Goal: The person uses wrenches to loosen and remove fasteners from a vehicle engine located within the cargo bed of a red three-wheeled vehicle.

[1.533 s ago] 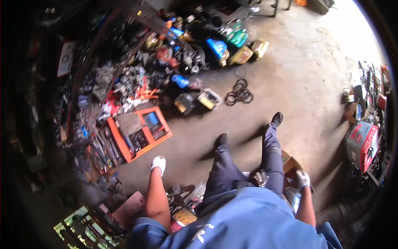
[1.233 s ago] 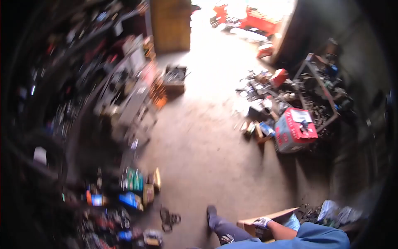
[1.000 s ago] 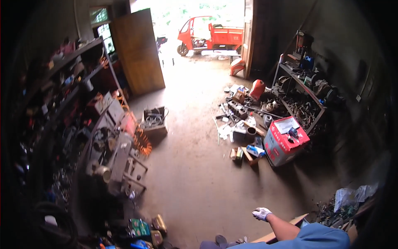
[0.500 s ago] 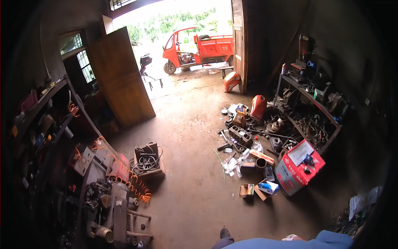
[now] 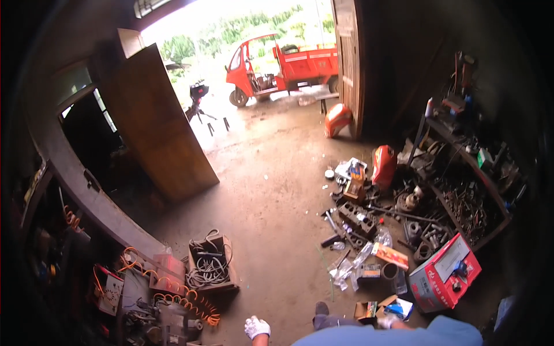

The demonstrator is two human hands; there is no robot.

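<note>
My left hand (image 5: pixel 257 327), in a white knit glove, hangs low at the bottom edge, left of my dark shoe (image 5: pixel 321 309). Its fingers are loosely bent and slightly apart, and nothing shows in them. On the other side, my right hand (image 5: pixel 385 322) is gloved too and mostly covered by my blue shirt (image 5: pixel 398 335); its fingers cannot be made out. Beyond it in the picture lie small opened cardboard boxes (image 5: pixel 366 310) with a blue-and-white packet (image 5: pixel 397 309). A red-and-grey carton (image 5: pixel 443 278) with a paper sheet on top stands to their right.
At left, a wooden box of cables (image 5: pixel 238 281) stands near an orange coiled hose (image 5: pixel 212 318). Engine parts (image 5: pixel 356 218), plastic bags and red tanks (image 5: pixel 383 166) litter the right floor before a metal shelf (image 5: pixel 479 167). A red three-wheeler (image 5: pixel 283 66) stands outside past the wooden door (image 5: pixel 164 127).
The view has shifted and tilted; the doorway and the floor parts sit farther right and lower or nearer. My left gloved hand has come into view, and more of my right glove shows.
</note>
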